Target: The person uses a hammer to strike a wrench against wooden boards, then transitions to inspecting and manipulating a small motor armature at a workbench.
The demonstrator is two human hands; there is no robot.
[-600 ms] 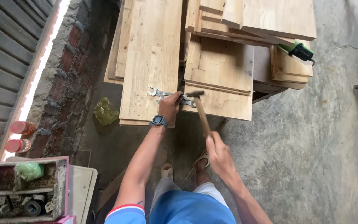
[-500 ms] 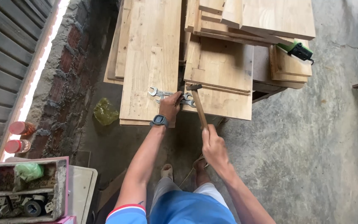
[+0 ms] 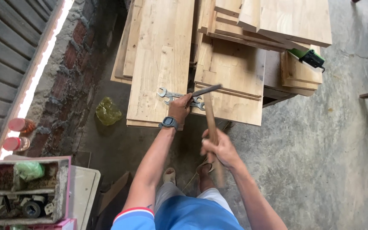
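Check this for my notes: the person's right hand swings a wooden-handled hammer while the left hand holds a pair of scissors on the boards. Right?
Not quite. The head view shows the left hand holding metal wrenches, not scissors, on the boards. The rest stands: the right hand grips a wooden-handled hammer.

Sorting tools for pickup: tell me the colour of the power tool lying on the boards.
Green with black parts; the power tool shows best in the head view.

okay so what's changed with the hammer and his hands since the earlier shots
The right hand has swung the hammer a little higher; its head now blurs above the boards' edge. The left hand stays pressed on the wrenches lying on the plank. Nothing was picked up or let go; the boards are unmoved.
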